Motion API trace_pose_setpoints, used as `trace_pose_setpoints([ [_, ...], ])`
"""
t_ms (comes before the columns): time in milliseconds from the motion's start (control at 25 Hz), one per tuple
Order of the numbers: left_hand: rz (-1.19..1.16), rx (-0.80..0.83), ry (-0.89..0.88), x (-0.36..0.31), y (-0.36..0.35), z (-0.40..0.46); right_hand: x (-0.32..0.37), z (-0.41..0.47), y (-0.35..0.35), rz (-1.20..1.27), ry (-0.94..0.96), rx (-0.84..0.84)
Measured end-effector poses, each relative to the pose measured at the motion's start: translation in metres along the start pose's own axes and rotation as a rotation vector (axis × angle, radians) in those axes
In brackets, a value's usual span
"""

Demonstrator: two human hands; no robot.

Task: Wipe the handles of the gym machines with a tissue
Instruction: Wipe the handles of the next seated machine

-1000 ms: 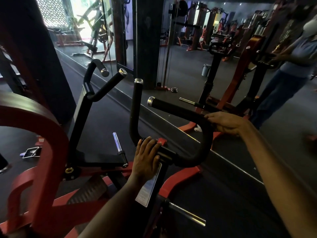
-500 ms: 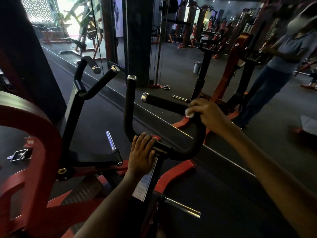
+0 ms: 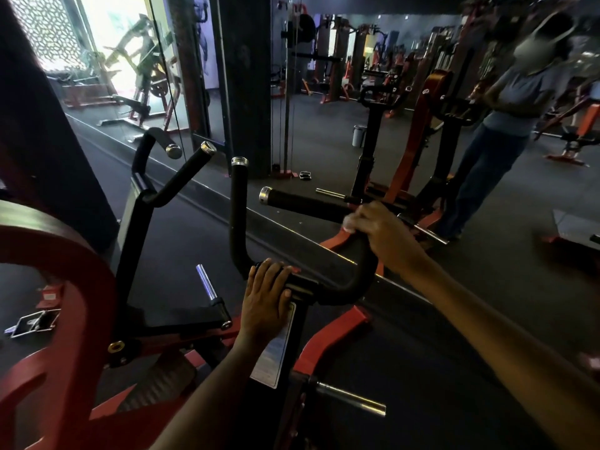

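Indoors, on dark gym flooring (image 3: 422, 319) before mirrors, right hand (image 3: 380, 228) clamps tissue (image 3: 349, 224) around handle (image 3: 311, 204); left hand (image 3: 264, 297) lies flat, fingers together.

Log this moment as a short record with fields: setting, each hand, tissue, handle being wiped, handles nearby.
setting: dim gym, mirror wall ahead
right hand: closed around the horizontal handle near its bend, tissue under it
tissue: white, peeking out at the fingers
left hand: resting flat on the black bracket where the handles join
upright handle: chrome-capped, untouched
far handle pair: to the left, untouched
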State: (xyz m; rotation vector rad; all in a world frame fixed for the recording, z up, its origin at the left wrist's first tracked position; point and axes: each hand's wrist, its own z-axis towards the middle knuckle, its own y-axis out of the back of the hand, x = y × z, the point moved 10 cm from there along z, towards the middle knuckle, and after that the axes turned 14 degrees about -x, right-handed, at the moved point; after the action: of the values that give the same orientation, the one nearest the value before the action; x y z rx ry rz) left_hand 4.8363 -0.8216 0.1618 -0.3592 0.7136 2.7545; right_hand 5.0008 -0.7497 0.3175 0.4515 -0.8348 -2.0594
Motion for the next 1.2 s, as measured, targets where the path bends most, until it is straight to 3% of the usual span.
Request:
trace_pose_setpoints([
  [120, 0.020, -0.012, 0.033, -0.005, 0.003, 0.003, 0.006, -0.049, 0.017, 0.017, -0.078, 0.004],
  [280, -0.027, 0.006, -0.023, -0.028, -0.003, 0.010, 0.001, 0.001, 0.022, -0.009, -0.170, -0.150],
  [600, -0.043, -0.042, -0.026, -0.029, -0.002, 0.006, 0.021, -0.073, -0.002, 0.074, -0.298, -0.045],
  [680, -0.044, -0.044, -0.027, -0.031, -0.001, 0.006, 0.001, -0.041, 0.009, 0.120, -0.363, -0.120],
  [800, -0.043, -0.029, -0.018, -0.030, -0.001, 0.007, -0.012, -0.018, 0.020, 0.122, -0.305, -0.212],
  [1000, -0.048, -0.004, -0.017, -0.031, -0.003, 0.005, 0.002, -0.098, 0.011, 0.212, -0.434, -0.282],
  [1120, -0.042, 0.000, -0.008, -0.028, -0.003, 0.006, -0.039, -0.066, 0.018, 0.247, -0.615, -0.408],
  [1200, -0.023, 0.013, -0.003, -0.029, -0.004, 0.005, -0.059, -0.014, 0.006, 0.322, -0.617, -0.288],
])
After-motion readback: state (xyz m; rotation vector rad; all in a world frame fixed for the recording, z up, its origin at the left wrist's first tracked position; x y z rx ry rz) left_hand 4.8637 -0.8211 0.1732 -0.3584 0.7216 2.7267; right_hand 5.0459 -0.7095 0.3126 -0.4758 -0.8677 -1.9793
